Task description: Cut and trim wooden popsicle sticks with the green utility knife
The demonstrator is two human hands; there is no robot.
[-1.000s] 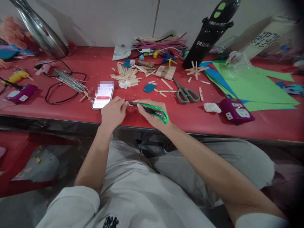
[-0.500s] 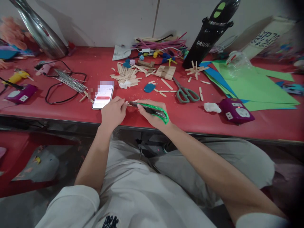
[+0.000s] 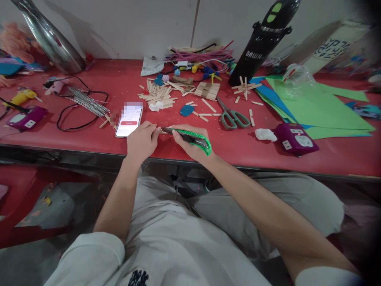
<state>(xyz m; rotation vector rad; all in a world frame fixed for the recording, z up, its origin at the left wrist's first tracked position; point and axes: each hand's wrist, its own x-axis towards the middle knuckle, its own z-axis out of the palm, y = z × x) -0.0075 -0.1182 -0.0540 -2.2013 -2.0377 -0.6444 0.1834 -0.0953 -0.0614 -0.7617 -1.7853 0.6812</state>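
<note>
My right hand (image 3: 193,143) is closed around a green utility knife (image 3: 195,139), its dark tip pointing left. The tip meets a small pale piece that looks like a wooden craft stick (image 3: 162,131), mostly hidden by my fingers. My left hand (image 3: 143,139) pinches that stick between thumb and fingers, low over the near part of the red table (image 3: 235,155). Just behind the left hand lies a lit phone (image 3: 129,122). Beyond both hands are a blue oval piece (image 3: 187,110) and a heap of craft sticks (image 3: 160,93).
Green-handled scissors (image 3: 233,117) lie to the right of centre, near a purple power adapter (image 3: 297,139) and green paper sheets (image 3: 330,107). A black bottle (image 3: 251,51) stands at the back. On the left are metal wires (image 3: 87,103), a looped cable and a yellow glue gun (image 3: 22,96).
Both hands and the utility knife hold almost the same position. The digits on the phone screen have changed.
</note>
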